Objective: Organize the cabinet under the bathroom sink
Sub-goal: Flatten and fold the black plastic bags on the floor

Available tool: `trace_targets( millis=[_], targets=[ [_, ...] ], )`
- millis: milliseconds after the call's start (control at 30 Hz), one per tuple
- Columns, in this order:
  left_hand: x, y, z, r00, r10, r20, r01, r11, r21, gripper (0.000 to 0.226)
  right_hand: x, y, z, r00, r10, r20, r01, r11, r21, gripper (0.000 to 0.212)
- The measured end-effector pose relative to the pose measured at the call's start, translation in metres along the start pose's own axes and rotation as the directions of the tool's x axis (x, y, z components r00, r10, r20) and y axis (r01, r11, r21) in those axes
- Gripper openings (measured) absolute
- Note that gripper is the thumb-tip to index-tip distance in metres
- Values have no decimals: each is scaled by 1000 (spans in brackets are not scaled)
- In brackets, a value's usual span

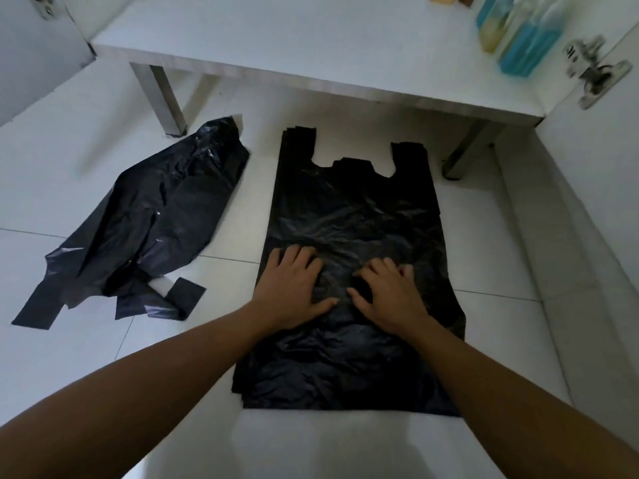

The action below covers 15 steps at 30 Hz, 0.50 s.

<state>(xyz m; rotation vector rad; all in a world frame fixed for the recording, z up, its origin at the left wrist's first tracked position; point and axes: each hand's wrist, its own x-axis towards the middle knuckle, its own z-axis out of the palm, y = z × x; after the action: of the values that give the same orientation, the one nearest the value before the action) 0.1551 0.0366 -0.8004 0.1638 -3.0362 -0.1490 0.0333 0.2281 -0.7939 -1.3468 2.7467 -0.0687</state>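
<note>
A person's left hand (294, 288) and right hand (389, 293) press flat, fingers spread and gripping nothing, on a stack of black bags (352, 209) on the tiled floor (86, 357), before the cabinet base (276, 46); crumpled bags (152, 216) lie left

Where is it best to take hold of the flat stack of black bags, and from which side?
Probably the flat stack by its near bottom edge, from the person's side: that edge is straight, free and closest. The left hand and right hand rest on its middle.
</note>
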Motion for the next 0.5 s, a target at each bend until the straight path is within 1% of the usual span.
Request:
trace_targets(
  millis=[100, 200, 267, 333, 400, 433, 500],
  targets=[
    [-15, -2, 11, 998, -17, 67, 20, 999, -42, 84, -5, -7, 7, 999, 50, 6, -50, 999, 19, 50],
    [-25, -7, 15, 993, -45, 108, 57, 992, -115, 89, -3, -13, 4, 998, 61, 8, -62, 997, 40, 57],
    [-30, -7, 13, 994, -70, 84, 81, 988, -134, 88, 2, -14, 2, 998, 55, 30, -57, 996, 64, 61],
    [-36, -3, 7, 996, -64, 55, 71, 988, -135, 88, 6, -13, 0, 997, 33, 70, -38, 997, 72, 63],
    [-42, 3, 6, 994, -33, 106, 45, 992, -115, 97, 8, -12, -4, 995, 21, 94, -29, 996, 83, 62],
    [-45, 5, 8, 989, -26, 147, 42, 993, -106, 104, 7, -12, -6, 996, 36, 75, -43, 994, 96, 60],
    [-50, 6, 15, 983, -25, 181, 42, 995, -86, 116, 0, -16, -9, 995, 100, -19, -97, 988, 120, 57]
  ],
)
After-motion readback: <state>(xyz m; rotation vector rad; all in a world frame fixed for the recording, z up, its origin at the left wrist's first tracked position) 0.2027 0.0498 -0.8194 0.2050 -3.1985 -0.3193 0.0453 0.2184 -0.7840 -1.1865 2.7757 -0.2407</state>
